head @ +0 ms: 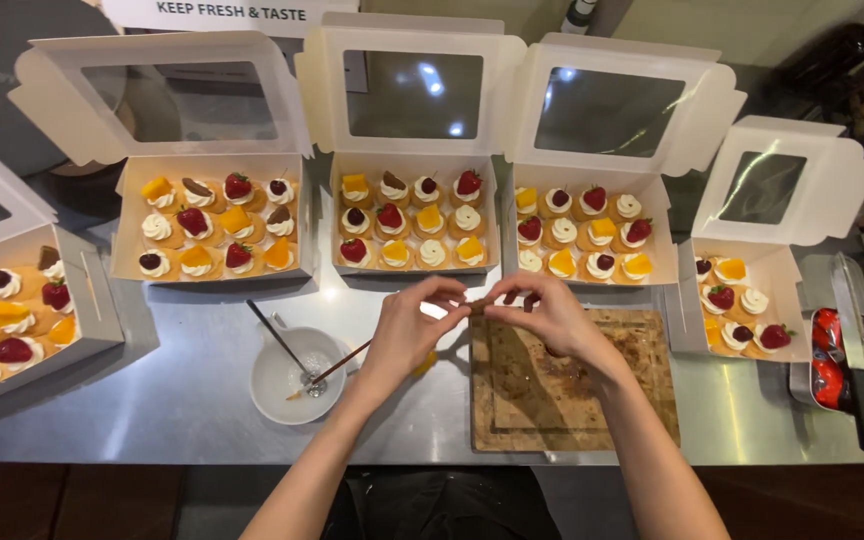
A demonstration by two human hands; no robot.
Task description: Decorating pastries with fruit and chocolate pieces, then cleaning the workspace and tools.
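Left hand (407, 330) and right hand (542, 315) meet above the near edge of the steel counter (192, 400), fingertips pinched together on a small brown piece (475, 306). The piece sits between the two hands, gripped at each end; what it is cannot be told at this size. Both hands are closed in a fine pinch, remaining fingers curled.

Directly below the right hand lies a worn wooden cutting board (572, 385). Just left of the left hand stands a white bowl (287, 378) with a thin dark utensil (277, 338) leaning in it; a second slim stick (344, 362) runs from the bowl toward the left wrist.

Beyond the hands, three open white window-lid boxes stand in a row: left box (214, 215), middle box (414, 215), right box (584, 235). Each holds rows of small cream-topped tarts with strawberry, orange fruit and dark toppings. A further box (742, 300) sits at far right, partly filled; another (22, 315) at far left. At the right edge a metal tray (802, 385) carries red fruit and a dark-handled knife (862, 350).
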